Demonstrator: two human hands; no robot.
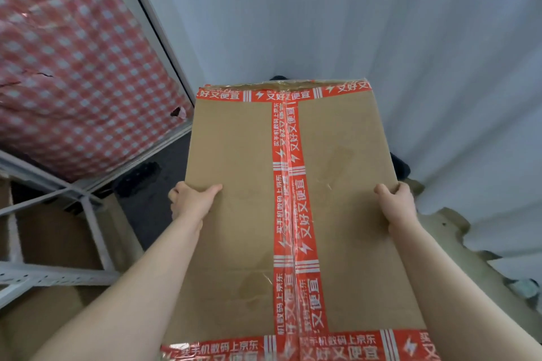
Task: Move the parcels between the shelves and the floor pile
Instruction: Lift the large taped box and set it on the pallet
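A large brown cardboard parcel (240,228) sealed with red printed tape fills the middle of the view, held up in front of me. My left hand (192,201) grips its left edge, thumb on the top face and fingers wrapped under the side. On the opposite edge my right hand (399,204) holds it the same way. The underside of the parcel and whatever lies below it are hidden.
A white metal shelf rack (91,223) stands at the left with brown boxes on its lower levels. A big red-and-white checked bag (73,61) sits on an upper level. White corrugated wall (322,14) ahead and right. Dark floor (158,208) shows beside the parcel.
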